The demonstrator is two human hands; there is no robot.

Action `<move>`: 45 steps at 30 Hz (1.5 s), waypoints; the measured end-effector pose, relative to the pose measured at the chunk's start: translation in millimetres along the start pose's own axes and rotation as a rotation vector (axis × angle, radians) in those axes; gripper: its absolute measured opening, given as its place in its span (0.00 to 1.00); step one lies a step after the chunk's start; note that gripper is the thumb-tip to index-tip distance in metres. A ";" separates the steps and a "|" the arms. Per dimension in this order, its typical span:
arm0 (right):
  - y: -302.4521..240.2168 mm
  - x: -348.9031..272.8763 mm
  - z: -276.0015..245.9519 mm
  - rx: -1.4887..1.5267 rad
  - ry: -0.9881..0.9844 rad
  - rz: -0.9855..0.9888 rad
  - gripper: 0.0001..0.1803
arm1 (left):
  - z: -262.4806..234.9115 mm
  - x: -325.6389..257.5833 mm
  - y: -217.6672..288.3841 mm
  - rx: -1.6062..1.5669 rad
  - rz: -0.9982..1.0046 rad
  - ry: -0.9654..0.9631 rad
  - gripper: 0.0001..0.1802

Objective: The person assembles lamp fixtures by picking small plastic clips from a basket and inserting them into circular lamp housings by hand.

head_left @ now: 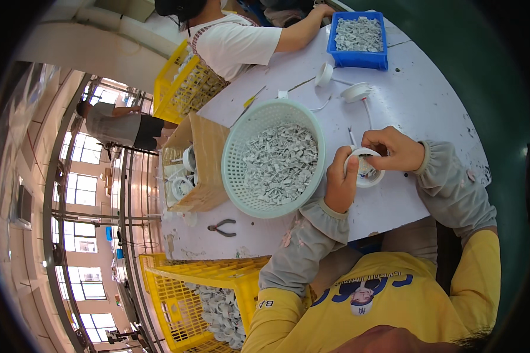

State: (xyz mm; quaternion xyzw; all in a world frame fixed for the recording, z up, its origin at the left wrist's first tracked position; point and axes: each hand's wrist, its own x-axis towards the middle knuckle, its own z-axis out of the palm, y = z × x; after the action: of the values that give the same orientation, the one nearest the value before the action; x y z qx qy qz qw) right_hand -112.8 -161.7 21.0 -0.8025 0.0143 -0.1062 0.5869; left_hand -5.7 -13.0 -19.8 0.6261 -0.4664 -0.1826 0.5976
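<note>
Low in the frame is a yellow shirt point(388, 294), and just above it, right of middle, the left hand point(340, 187) grips a small round white lamp shell point(366, 169) while the right hand point(394, 150) pinches its top edge, beside the green basket point(237, 154) on the tabletop point(418, 100).

Yellow tee w/ blue print on chest, 2 grey arm sleeves, elastic cuffs.
</note>
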 end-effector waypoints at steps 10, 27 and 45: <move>6.1 -0.3 2.5 -0.063 0.005 -0.054 0.06 | -2.0 3.3 0.8 -0.195 -0.141 -0.146 0.11; 12.0 1.4 7.2 -0.059 0.021 -0.057 0.08 | 0.2 0.8 -4.4 0.053 -0.003 -0.096 0.13; 18.1 3.0 11.3 -0.081 0.051 -0.049 0.07 | 4.1 -0.6 -3.8 0.136 -0.019 -0.072 0.13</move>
State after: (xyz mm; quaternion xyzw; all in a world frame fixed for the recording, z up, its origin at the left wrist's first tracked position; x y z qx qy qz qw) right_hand -106.0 -157.2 1.1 -0.8228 0.0141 -0.1402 0.5505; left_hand -7.7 -15.5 -24.4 0.6628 -0.4930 -0.1784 0.5347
